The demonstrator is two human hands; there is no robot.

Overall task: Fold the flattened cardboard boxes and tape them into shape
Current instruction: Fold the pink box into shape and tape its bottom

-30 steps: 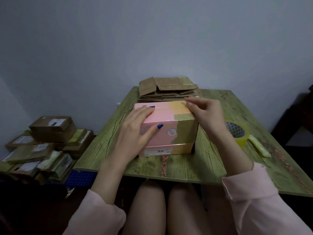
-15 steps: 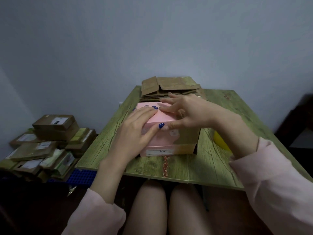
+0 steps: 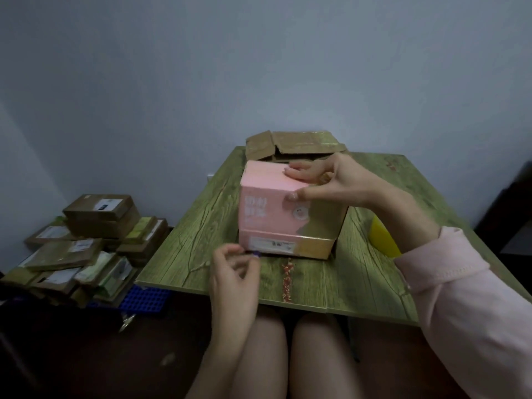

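Note:
A folded pink and brown cardboard box [image 3: 267, 208] stands on the green wooden table [image 3: 201, 226]. My right hand [image 3: 322, 180] grips its top near edge, fingers on the top face and thumb on the front face. My left hand [image 3: 233, 272] hovers off the box near the table's front edge, fingers loosely curled and holding nothing. Behind the box lies a stack of flattened cardboard boxes [image 3: 299, 144]. A yellow tape roll [image 3: 383, 237] peeks out behind my right forearm, mostly hidden.
On the floor at the left sits a pile of taped brown boxes [image 3: 86, 243] over a blue mat [image 3: 144, 298]. A dark piece of furniture [image 3: 515, 203] stands at the right. My legs are under the table's front edge.
My left hand came off the box top and dropped toward the table's front edge. My right hand slid left over the box and now grips its top edge. The box has been turned.

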